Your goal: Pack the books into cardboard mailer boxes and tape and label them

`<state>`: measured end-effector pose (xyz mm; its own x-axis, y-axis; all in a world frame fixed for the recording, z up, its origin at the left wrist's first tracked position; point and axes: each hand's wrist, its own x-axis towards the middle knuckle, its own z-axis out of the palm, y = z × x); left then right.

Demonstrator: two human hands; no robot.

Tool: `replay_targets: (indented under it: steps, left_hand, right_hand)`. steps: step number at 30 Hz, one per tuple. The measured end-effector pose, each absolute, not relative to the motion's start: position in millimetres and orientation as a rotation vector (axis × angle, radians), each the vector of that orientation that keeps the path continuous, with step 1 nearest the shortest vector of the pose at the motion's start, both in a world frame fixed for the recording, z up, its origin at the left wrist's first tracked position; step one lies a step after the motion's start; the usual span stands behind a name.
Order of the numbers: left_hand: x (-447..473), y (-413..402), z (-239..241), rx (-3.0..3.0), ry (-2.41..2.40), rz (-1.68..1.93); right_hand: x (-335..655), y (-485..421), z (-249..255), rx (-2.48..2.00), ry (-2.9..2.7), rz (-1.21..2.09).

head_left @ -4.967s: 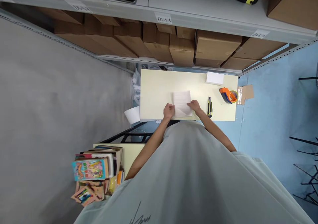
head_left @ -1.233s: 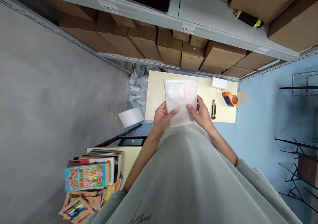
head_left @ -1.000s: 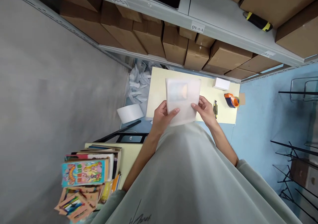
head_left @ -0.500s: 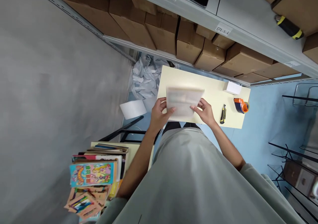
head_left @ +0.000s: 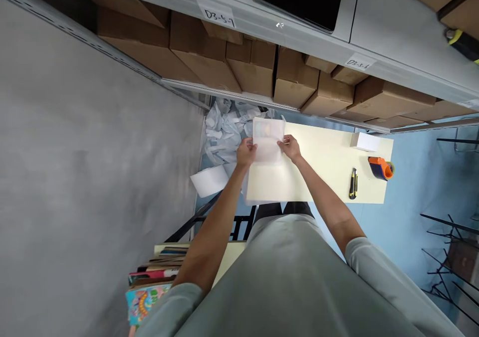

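- Packet (head_left: 268,140) in translucent white wrap sits between both hands at the table's (head_left: 322,177) far left corner.
- Left hand (head_left: 246,152) grips its left edge.
- Right hand (head_left: 290,148) pinches its right edge.

Wrap (head_left: 267,140): translucent matt foam/plastic film. Bench (head_left: 325,177): smooth matt laminate. Boxes (head_left: 258,68): plain cardboard. Shelf (head_left: 374,28): grey painted metal. Scraps (head_left: 224,127): crumpled white paper.

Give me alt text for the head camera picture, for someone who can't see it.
Seen from above, a person's left hand and right hand hold a white wrapped packet over the far left corner of a pale yellow table. A box cutter and tape dispenser lie to the right; cardboard boxes fill the shelves beyond.
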<state>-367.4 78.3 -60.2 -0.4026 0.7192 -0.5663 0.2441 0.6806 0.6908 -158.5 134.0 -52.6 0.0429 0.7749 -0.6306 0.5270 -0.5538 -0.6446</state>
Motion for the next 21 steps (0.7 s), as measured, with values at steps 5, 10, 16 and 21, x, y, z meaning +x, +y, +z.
replay_targets:
  steps: [5,10,16,21]
  left_hand:
    - [-359.8,82.6,-64.7,1.017,2.038,0.379]
    - [-360.0,72.9,-60.7,1.088,2.049,0.441]
    - [-335.0,23.6,-21.5,1.363,1.943,0.789]
    - [-243.3,-28.9,48.8,1.621,1.666,0.935]
  right_hand:
    - [-167.7,138.0,-53.5,-2.341,-1.610,1.330]
    - [-164.1,131.8,-34.1,-2.389,-1.682,1.355]
    - [-108.6,103.0,1.1,-2.192,-1.676,1.364]
    - [-60.2,83.3,23.0,-2.089,-1.656,1.422]
